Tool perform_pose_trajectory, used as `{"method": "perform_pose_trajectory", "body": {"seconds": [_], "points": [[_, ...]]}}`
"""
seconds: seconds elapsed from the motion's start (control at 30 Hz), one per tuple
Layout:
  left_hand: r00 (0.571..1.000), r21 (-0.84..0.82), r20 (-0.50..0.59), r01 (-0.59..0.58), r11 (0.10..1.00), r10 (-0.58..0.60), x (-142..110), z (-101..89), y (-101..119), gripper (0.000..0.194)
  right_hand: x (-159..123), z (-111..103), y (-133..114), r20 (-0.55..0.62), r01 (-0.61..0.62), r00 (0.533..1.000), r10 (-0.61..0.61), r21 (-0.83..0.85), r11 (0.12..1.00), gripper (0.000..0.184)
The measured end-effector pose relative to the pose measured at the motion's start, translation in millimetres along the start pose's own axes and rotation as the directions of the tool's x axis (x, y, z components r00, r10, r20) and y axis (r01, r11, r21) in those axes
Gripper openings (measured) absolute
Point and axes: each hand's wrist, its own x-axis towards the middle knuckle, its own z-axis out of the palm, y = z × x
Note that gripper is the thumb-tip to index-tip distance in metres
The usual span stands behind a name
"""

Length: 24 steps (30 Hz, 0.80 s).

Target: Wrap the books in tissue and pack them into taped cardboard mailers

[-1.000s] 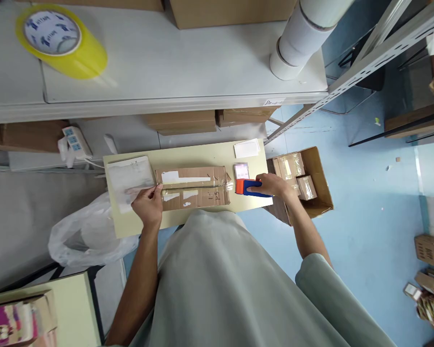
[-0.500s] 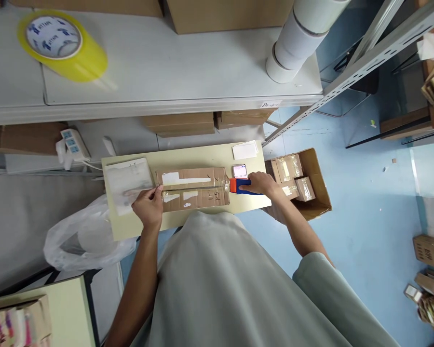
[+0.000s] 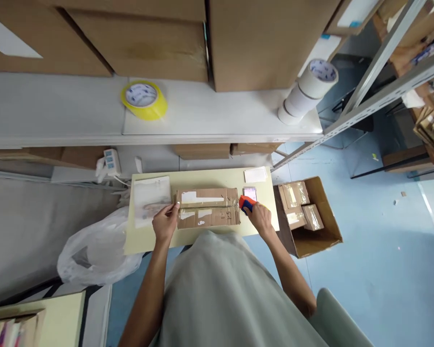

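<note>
Your cardboard box [image 3: 208, 220] lies flat on the pale yellow table [image 3: 210, 178], its long seam running left to right. Your left hand [image 3: 165, 223] has thumb and forefinger drawn nearly together at the box's left end, beside the seam; whether they pinch the cardboard or only press it, you can't tell from here. Your right hand [image 3: 259, 218] is closed around an orange-and-blue tool, apparently a tape dispenser [image 3: 245, 204], with its orange head right at the box's right end; contact is too small to judge

To work this end well, hold the left end firm so the box doesn't skid, line the dispenser's head up with the seam, and press evenly rather than jerking. Mind your fingertips around the head, which may carry a cutting edge

As for room, the box's near side sits close to the table's front edge, with your shirt [image 3: 206, 284] just beside it, so avoid pulling it toward you. More tabletop shows on the far side. The phone [image 3: 250, 193] lies just beyond your right hand, so swing wide of it. Past the table's right end, the large carton [image 3: 333, 216] of small boxes stands lower down, leaving your forearm space above it
</note>
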Motion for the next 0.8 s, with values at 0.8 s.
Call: {"method": "perform_pose_trajectory", "body": {"seconds": [0.8], "points": [[0.722, -0.400, -0.165, -0.672, 0.623, 0.672, 43.1, -82.9, 233.8, 0.032, 74.1, -243.7, -191.2, -0.585, 0.445, 0.690, -0.425, -0.121, 0.888, 0.044]]}}
